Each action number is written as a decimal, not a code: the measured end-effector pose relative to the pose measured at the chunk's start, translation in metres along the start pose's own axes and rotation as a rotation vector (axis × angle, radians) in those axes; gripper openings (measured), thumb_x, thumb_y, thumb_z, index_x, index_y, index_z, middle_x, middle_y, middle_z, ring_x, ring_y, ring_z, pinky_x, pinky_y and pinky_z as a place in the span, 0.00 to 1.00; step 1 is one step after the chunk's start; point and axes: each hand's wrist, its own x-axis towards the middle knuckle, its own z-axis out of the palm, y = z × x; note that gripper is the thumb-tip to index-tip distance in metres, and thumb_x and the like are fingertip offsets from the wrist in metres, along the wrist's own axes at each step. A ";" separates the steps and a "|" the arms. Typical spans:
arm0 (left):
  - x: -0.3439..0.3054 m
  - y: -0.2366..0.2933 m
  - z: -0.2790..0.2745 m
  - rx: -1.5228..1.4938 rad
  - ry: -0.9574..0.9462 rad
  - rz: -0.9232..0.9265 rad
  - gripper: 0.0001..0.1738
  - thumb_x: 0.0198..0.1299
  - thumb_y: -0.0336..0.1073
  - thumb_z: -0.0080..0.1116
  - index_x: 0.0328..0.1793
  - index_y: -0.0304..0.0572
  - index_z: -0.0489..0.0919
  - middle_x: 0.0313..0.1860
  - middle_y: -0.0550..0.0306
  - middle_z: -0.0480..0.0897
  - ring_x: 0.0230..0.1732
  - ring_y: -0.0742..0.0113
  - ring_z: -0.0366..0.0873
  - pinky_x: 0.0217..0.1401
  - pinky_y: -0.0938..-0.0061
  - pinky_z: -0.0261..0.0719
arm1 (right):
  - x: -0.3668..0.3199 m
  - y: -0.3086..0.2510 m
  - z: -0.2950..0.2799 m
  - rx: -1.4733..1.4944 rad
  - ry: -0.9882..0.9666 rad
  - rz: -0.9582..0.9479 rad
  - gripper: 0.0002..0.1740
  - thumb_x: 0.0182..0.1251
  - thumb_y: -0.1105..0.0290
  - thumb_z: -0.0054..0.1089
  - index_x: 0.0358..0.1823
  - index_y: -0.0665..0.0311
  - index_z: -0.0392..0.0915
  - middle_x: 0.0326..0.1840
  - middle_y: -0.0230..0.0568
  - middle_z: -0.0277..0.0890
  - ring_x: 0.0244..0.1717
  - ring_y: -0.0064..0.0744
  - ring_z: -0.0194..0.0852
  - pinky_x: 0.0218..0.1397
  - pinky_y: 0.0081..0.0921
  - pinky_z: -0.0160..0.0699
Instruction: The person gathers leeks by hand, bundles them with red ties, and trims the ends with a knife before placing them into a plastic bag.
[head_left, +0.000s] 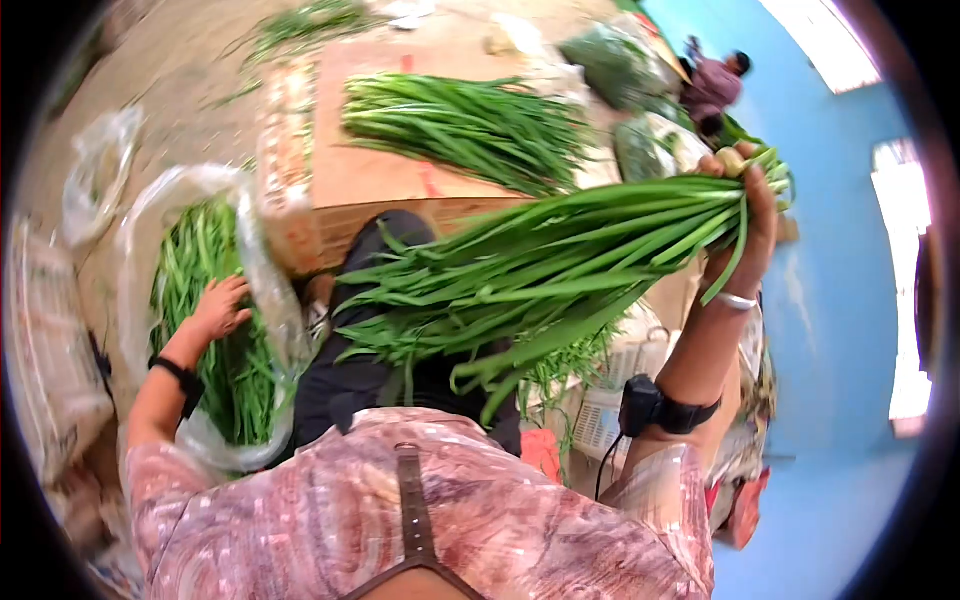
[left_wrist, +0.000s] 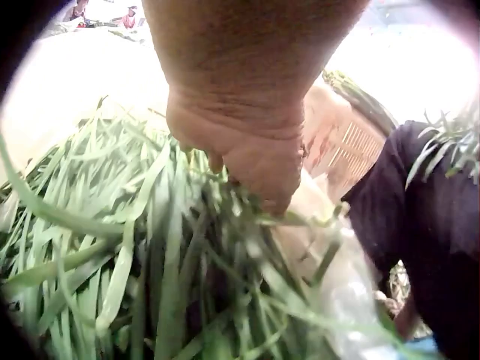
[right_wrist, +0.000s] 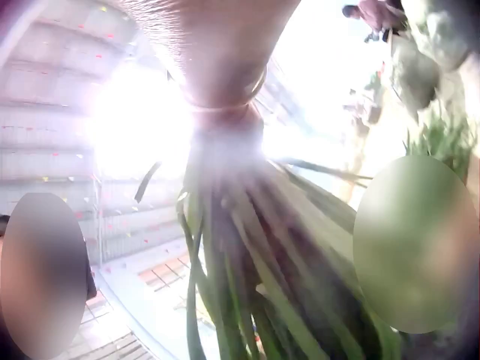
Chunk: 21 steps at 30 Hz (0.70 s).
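Observation:
High on the right of the head view, my right hand [head_left: 752, 215] grips a bunch of garlic chives [head_left: 560, 250] by its pale stem end. The long flat leaves fan out leftward over my lap; in the right wrist view these leaves [right_wrist: 262, 277] hang down below the hand. On the left, my left hand [head_left: 218, 308] rests on loose chives [head_left: 190, 250] inside a clear plastic bag [head_left: 140, 240]. The left wrist view shows that hand [left_wrist: 247, 157] from the wrist side, its fingertips hidden among the leaves [left_wrist: 150, 247].
Another pile of chives [head_left: 460, 125] lies on a cardboard box [head_left: 335, 150] before my knees. A second plastic bag [head_left: 100, 175] sits at far left. Filled bags [head_left: 615, 65] stand near the blue wall [head_left: 830, 280], where another person [head_left: 715, 85] sits. Beside my right leg is a white crate [head_left: 600, 420].

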 end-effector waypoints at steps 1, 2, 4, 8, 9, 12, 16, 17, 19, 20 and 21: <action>0.004 -0.004 -0.005 -0.096 0.131 0.017 0.30 0.51 0.39 0.61 0.62 0.47 0.70 0.61 0.49 0.70 0.62 0.48 0.67 0.63 0.53 0.64 | 0.000 -0.020 -0.012 0.042 0.022 -0.122 0.20 0.63 0.62 0.54 0.52 0.66 0.66 0.37 0.40 0.68 0.42 0.31 0.67 0.49 0.34 0.73; 0.013 -0.003 -0.017 -0.198 0.258 0.033 0.28 0.50 0.36 0.62 0.59 0.44 0.72 0.58 0.49 0.74 0.57 0.50 0.73 0.59 0.59 0.70 | -0.005 -0.038 -0.022 0.114 -0.001 -0.208 0.19 0.64 0.63 0.54 0.50 0.68 0.68 0.40 0.43 0.70 0.40 0.32 0.70 0.46 0.33 0.76; 0.026 0.032 -0.073 -0.366 0.373 -0.118 0.26 0.49 0.32 0.63 0.57 0.38 0.74 0.52 0.48 0.77 0.50 0.56 0.78 0.53 0.70 0.75 | 0.014 -0.055 -0.041 -0.269 0.185 -0.363 0.16 0.62 0.65 0.58 0.46 0.70 0.72 0.38 0.42 0.74 0.37 0.32 0.75 0.41 0.30 0.78; 0.048 0.149 -0.201 -0.676 0.555 0.279 0.33 0.50 0.37 0.64 0.63 0.33 0.69 0.56 0.47 0.76 0.55 0.62 0.75 0.56 0.70 0.72 | 0.053 -0.044 -0.068 -0.786 0.109 -0.573 0.13 0.57 0.71 0.62 0.41 0.70 0.77 0.28 0.34 0.77 0.31 0.24 0.77 0.35 0.21 0.77; 0.053 0.191 -0.223 -0.726 0.624 0.421 0.36 0.49 0.40 0.66 0.64 0.34 0.67 0.58 0.47 0.75 0.58 0.61 0.73 0.58 0.68 0.70 | 0.058 -0.051 -0.063 -0.968 0.141 -0.639 0.11 0.56 0.72 0.62 0.39 0.71 0.78 0.28 0.35 0.78 0.30 0.24 0.76 0.34 0.21 0.77; 0.089 0.296 -0.260 -0.584 0.730 0.691 0.49 0.43 0.51 0.71 0.67 0.31 0.63 0.62 0.41 0.70 0.65 0.54 0.66 0.65 0.62 0.63 | 0.086 -0.059 -0.072 -1.093 0.186 -0.681 0.08 0.55 0.74 0.62 0.32 0.73 0.78 0.26 0.39 0.77 0.26 0.28 0.76 0.31 0.26 0.77; 0.150 0.405 -0.271 -0.445 0.911 0.801 0.66 0.35 0.62 0.72 0.71 0.26 0.49 0.69 0.33 0.56 0.72 0.45 0.51 0.73 0.60 0.51 | 0.087 -0.074 -0.044 -0.722 -0.430 -0.301 0.17 0.51 0.64 0.66 0.36 0.63 0.70 0.29 0.31 0.72 0.30 0.34 0.69 0.34 0.36 0.64; 0.163 0.420 -0.277 -0.389 0.958 0.844 0.71 0.30 0.66 0.72 0.68 0.18 0.48 0.67 0.23 0.55 0.70 0.35 0.51 0.73 0.58 0.51 | 0.068 -0.063 -0.004 -0.897 -0.092 -0.482 0.09 0.52 0.70 0.62 0.29 0.63 0.71 0.22 0.30 0.69 0.23 0.27 0.66 0.27 0.29 0.63; 0.173 0.430 -0.291 -0.607 0.701 0.933 0.72 0.30 0.69 0.70 0.71 0.27 0.47 0.66 0.32 0.60 0.69 0.46 0.57 0.70 0.60 0.57 | 0.078 -0.059 0.004 -0.608 -0.005 -0.492 0.05 0.52 0.77 0.59 0.22 0.64 0.73 0.17 0.31 0.68 0.17 0.23 0.66 0.18 0.21 0.62; 0.177 0.429 -0.299 -0.827 0.387 1.008 0.71 0.30 0.70 0.69 0.72 0.31 0.46 0.66 0.36 0.63 0.68 0.51 0.60 0.68 0.61 0.60 | 0.081 -0.059 0.007 -0.383 -0.095 -0.493 0.03 0.52 0.76 0.59 0.24 0.65 0.75 0.18 0.33 0.70 0.17 0.25 0.67 0.18 0.22 0.66; 0.194 0.424 -0.296 -0.945 0.288 1.164 0.66 0.35 0.71 0.66 0.73 0.38 0.50 0.62 0.44 0.69 0.63 0.59 0.65 0.63 0.65 0.67 | 0.089 -0.058 0.010 -0.315 -0.067 -0.447 0.03 0.53 0.76 0.59 0.24 0.66 0.75 0.18 0.35 0.71 0.16 0.27 0.68 0.18 0.22 0.68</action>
